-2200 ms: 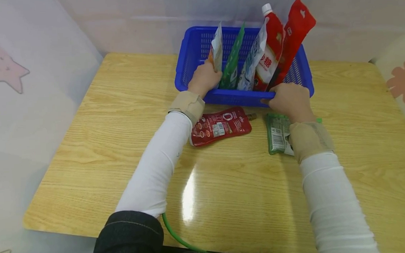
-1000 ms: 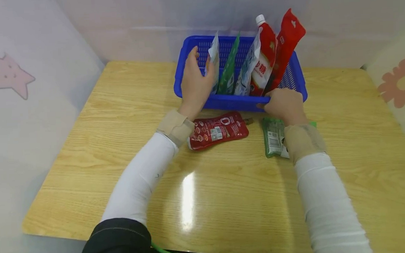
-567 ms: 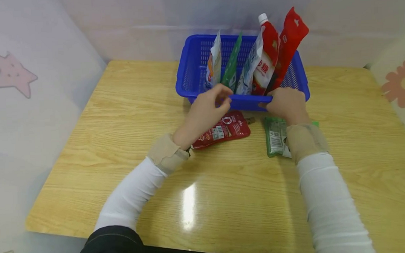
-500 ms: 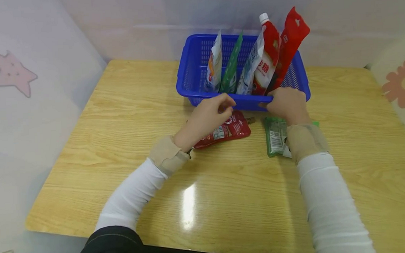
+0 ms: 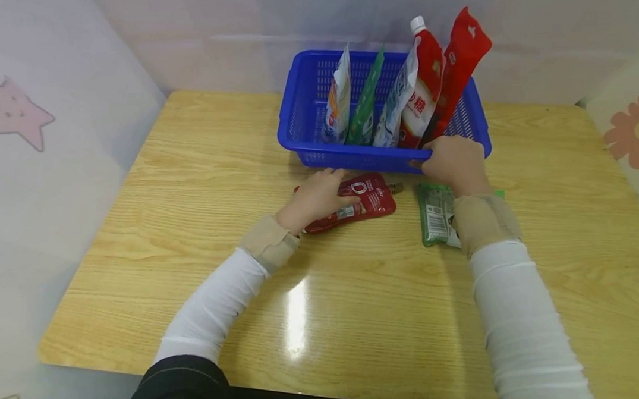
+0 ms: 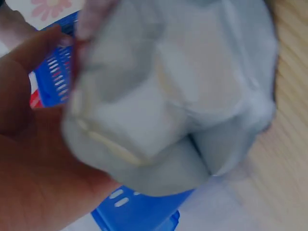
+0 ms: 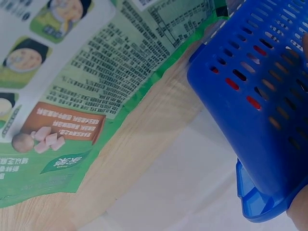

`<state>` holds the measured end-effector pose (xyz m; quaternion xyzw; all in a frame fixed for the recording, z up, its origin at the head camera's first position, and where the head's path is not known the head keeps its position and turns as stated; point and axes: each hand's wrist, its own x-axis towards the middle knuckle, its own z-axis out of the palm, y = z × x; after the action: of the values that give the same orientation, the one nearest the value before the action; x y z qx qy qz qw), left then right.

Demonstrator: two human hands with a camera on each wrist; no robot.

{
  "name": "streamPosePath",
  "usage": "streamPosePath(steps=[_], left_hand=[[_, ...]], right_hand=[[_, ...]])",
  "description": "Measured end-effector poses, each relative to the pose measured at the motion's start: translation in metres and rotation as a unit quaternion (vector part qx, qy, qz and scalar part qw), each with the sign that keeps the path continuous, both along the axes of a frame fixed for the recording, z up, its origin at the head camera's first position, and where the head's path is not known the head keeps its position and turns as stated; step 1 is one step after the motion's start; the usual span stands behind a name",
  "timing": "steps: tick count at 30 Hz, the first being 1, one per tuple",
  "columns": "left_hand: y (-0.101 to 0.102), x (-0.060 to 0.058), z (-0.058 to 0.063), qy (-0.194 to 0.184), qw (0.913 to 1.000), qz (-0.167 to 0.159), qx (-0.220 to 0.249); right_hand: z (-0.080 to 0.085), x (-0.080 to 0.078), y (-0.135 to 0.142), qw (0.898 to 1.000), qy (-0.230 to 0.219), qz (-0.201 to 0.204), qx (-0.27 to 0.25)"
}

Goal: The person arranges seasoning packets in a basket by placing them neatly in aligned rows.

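Observation:
My left hand (image 5: pixel 316 198) lies over the left part of a dark red spouted pouch (image 5: pixel 375 191), its thumb and fingers spread round the pouch's sides. In the left wrist view the pouch's silvery base (image 6: pixel 192 82) faces the camera, blurred, with the hand around its far side. My right hand (image 5: pixel 455 164) grips the front rim of a blue plastic basket (image 5: pixel 360 153). Several packets stand upright inside: a white-and-orange packet (image 5: pixel 338 103), a green packet (image 5: pixel 367 102), a white-and-blue packet (image 5: pixel 396 110), a red-and-white capped sugar pouch (image 5: pixel 419 106) and a red packet (image 5: pixel 460 59).
A green packet (image 5: pixel 435 218) lies flat on the wooden table (image 5: pixel 201 181), partly under the right wrist; its printed back (image 7: pixel 96 91) fills much of the right wrist view. The basket stands against the rear wall (image 5: pixel 211 43). The capped pouch and red packet rise above its rim.
My left hand has let go of the leftmost packet in the basket, come out over the front rim and lowered onto the red spouted pouch. The right hand stays on the rim.

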<state>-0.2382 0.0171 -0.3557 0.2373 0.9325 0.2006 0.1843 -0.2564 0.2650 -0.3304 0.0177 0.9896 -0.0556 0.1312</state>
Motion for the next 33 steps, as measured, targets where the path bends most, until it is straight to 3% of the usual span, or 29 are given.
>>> streamPosePath(steps=[8, 14, 23, 33], left_hand=[[-0.001, 0.001, -0.019, 0.019, 0.9954, -0.014, -0.092], [-0.001, -0.004, -0.015, -0.013, 0.9933, -0.032, -0.111], [-0.006, -0.018, -0.011, -0.047, 0.9956, -0.043, -0.069], [-0.005, -0.027, -0.011, -0.036, 0.9886, -0.054, -0.136]], right_hand=[[0.000, 0.001, -0.001, 1.000, 0.005, -0.003, 0.000], [-0.001, -0.001, 0.000, 1.000, 0.005, -0.003, -0.003], [-0.001, 0.000, 0.001, 1.000, 0.008, -0.001, -0.002], [-0.001, 0.000, -0.001, 1.000, 0.008, -0.004, 0.003]])
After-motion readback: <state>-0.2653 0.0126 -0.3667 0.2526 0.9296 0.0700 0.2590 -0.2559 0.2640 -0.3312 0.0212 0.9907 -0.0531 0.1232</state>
